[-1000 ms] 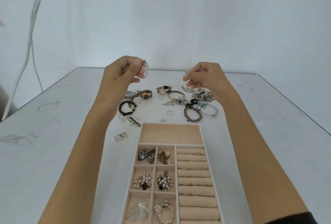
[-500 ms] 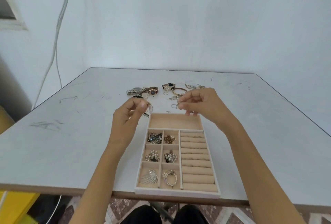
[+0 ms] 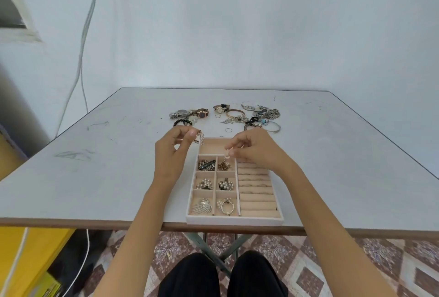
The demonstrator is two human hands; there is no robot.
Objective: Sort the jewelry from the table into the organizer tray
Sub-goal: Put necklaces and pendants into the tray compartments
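The tray (image 3: pixel 234 220) sits at the near edge of the table (image 3: pixel 95 177), its front wall level with the table's lip. All positions below are given relative to the tray.

Left hand (image 3: pixel 172 154): held above the table just beside the tray's far left corner. Thumb and forefinger are pinched together on a small pale, sparkly piece (image 3: pixel 200 135), which hangs at the fingertips over that corner; the other fingers are curled in. The piece is too small to identify further.

Right hand (image 3: pixel 257 150): held over the far end of the tray, above the divider between the long far compartment and the small squares. Thumb and forefinger are pinched on a small pale earring (image 3: pixel 226 154), which dangles just above the far right square compartment; the remaining fingers are loosely curled.

Tray contents: the long far compartment appears bare. The six square compartments on the left each hold jewelry: dark and gold pieces in the far pair, pearl clusters (image 3: pixel 215 184) in the middle pair, a silver fan-shaped brooch (image 3: pixel 202 206) and a pearl and ring piece (image 3: pixel 226 205) in the near pair. The right side holds rows of ring rolls (image 3: pixel 256 192).

Unsorted jewelry: beyond the far end of the tray lies a loose group of watches (image 3: pixel 202 113), bangles (image 3: pixel 235 113), a black bead bracelet (image 3: pixel 181 121), chains (image 3: pixel 270 113) and small rings (image 3: pixel 228 130), spread across the table.
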